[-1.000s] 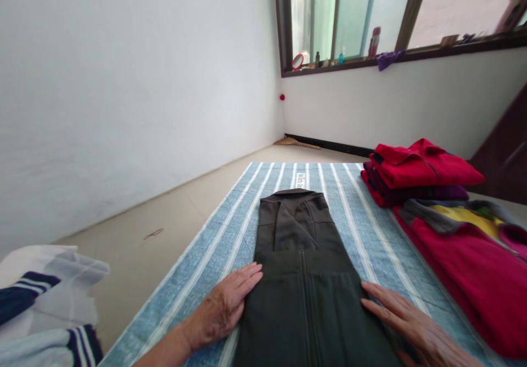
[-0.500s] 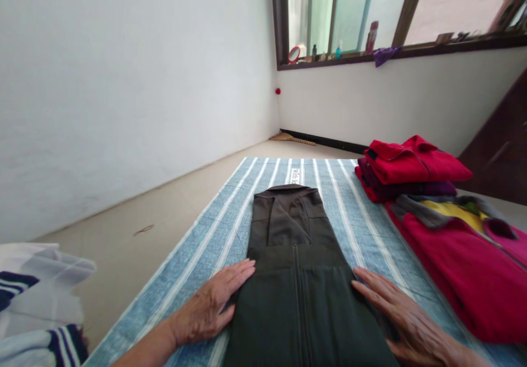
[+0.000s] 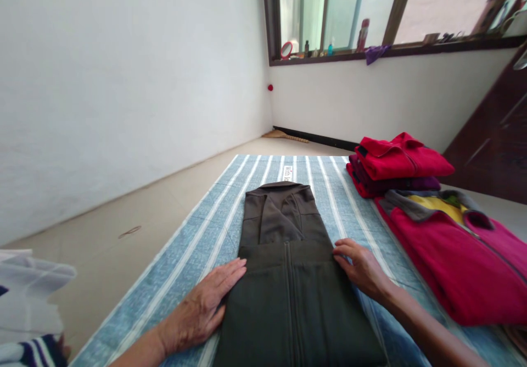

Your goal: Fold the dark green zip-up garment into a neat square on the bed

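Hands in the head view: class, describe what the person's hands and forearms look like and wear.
The left hand and right hand are bare: no glove, ring or watch shows. The left forearm and right forearm are uncovered too; no sleeve shows.

Home, a plain living room. Bare white walls, pale floor (image 3: 164, 213). A striped blue mat (image 3: 255, 191) is spread on the floor under the left hand (image 3: 201, 306) and right hand (image 3: 362, 268). Folded red clothes (image 3: 399, 161) are stacked beyond the right hand, and loose laundry (image 3: 28, 295) lies well left of the left hand. Far ahead of both: a windowsill (image 3: 411, 50) with toiletry bottles (image 3: 363, 28) and a broom (image 3: 284, 134) at the wall.
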`<action>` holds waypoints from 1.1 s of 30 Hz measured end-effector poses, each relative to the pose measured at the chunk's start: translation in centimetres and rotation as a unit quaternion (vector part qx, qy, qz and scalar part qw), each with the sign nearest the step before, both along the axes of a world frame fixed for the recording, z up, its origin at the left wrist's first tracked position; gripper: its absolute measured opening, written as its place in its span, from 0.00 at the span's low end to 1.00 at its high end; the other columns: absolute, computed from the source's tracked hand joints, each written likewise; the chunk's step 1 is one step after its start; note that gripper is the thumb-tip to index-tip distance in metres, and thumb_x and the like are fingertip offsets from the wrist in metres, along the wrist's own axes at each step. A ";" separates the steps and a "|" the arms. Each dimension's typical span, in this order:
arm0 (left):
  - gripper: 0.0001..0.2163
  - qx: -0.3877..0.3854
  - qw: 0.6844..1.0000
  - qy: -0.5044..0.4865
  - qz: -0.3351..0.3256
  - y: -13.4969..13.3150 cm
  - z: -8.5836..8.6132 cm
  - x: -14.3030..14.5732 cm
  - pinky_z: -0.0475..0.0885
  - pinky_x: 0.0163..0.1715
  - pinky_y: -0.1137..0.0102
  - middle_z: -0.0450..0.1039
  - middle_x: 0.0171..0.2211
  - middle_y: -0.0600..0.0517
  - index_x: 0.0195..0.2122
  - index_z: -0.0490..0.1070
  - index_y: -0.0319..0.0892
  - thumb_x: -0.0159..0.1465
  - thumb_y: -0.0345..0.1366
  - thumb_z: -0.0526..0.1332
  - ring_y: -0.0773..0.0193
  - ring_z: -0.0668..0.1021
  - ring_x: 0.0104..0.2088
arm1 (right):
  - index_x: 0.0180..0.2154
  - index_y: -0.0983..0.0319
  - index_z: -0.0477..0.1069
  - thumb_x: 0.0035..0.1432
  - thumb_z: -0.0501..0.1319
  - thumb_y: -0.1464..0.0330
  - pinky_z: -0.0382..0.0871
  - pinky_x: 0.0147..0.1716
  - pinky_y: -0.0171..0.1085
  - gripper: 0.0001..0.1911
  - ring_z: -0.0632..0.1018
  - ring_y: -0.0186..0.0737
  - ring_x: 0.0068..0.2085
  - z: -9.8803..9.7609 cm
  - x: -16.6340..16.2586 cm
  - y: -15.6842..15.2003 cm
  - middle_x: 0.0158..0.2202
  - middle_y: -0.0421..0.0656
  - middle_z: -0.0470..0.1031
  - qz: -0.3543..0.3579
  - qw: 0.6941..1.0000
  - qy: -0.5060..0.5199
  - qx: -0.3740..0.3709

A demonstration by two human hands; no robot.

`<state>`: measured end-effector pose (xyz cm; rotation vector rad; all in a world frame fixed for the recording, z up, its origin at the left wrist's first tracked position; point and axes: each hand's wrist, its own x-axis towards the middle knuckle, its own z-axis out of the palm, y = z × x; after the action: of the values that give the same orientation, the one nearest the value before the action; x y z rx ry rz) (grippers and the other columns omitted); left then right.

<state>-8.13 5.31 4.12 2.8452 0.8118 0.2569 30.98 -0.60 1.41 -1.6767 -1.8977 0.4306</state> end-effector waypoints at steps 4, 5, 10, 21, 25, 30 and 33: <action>0.33 0.007 1.000 -0.001 0.000 0.0 -0.4 -0.1 0.60 0.60 0.55 0.54 0.65 0.49 0.67 0.42 0.51 0.62 0.27 0.52 0.55 0.61 0.63 | 0.35 0.61 0.75 0.61 0.49 0.69 0.67 0.43 0.39 0.15 0.76 0.43 0.43 0.2 -0.5 0.1 0.47 0.48 0.73 -0.002 0.999 -0.027 -0.039; 0.33 0.008 1.000 0.003 0.000 0.1 -0.5 -0.1 0.60 0.60 0.55 0.54 0.65 0.49 0.67 0.41 0.51 0.62 0.28 0.52 0.54 0.61 0.63 | 0.34 0.61 0.75 0.61 0.49 0.69 0.67 0.42 0.38 0.15 0.76 0.42 0.43 0.4 -0.5 0.1 0.47 0.47 0.73 -0.005 0.998 -0.032 -0.046; 0.32 0.006 1.000 0.004 0.004 0.2 -0.9 -0.1 0.61 0.60 0.54 0.53 0.65 0.49 0.67 0.42 0.51 0.63 0.30 0.52 0.54 0.60 0.63 | 0.31 0.61 0.74 0.59 0.52 0.72 0.63 0.39 0.36 0.12 0.75 0.42 0.42 1.9 -1.1 0.5 0.43 0.44 0.74 -0.024 0.992 -0.083 -0.094; 0.31 0.004 1.000 -0.007 0.002 0.2 -1.0 0.0 0.60 0.60 0.54 0.54 0.65 0.49 0.67 0.44 0.51 0.64 0.29 0.52 0.54 0.61 0.63 | 0.28 0.63 0.67 0.60 0.47 0.73 0.59 0.33 0.35 0.13 0.72 0.38 0.34 1.7 -0.3 0.7 0.33 0.45 0.70 -0.044 0.991 -0.103 -0.076; 0.30 0.007 1.000 -0.018 0.006 0.3 -1.0 0.0 0.60 0.60 0.56 0.55 0.64 0.50 0.66 0.45 0.52 0.64 0.30 0.52 0.54 0.62 0.62 | 0.27 0.62 0.66 0.59 0.49 0.68 0.61 0.34 0.35 0.12 0.71 0.37 0.33 1.5 1.2 0.3 0.30 0.42 0.69 -0.043 0.996 -0.004 -0.074; 0.29 0.018 0.999 -0.033 0.006 0.5 -1.1 0.1 0.61 0.60 0.58 0.56 0.64 0.51 0.66 0.47 0.52 0.64 0.31 0.52 0.55 0.63 0.61 | 0.27 0.62 0.66 0.58 0.51 0.65 0.62 0.33 0.36 0.11 0.71 0.38 0.32 2.1 1.4 0.1 0.28 0.40 0.69 -0.056 0.992 0.064 -0.094; 0.29 0.024 0.999 -0.034 0.003 0.7 -1.2 0.1 0.61 0.60 0.60 0.57 0.64 0.52 0.66 0.47 0.52 0.64 0.32 0.53 0.56 0.64 0.61 | 0.28 0.62 0.66 0.58 0.53 0.61 0.61 0.30 0.35 0.13 0.70 0.37 0.31 3.1 1.6 -0.8 0.26 0.39 0.68 -0.051 0.982 0.128 -0.131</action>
<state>-8.06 5.98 2.89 2.8624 0.8116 0.3763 32.55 -1.41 4.50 -1.7772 -1.6150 0.8424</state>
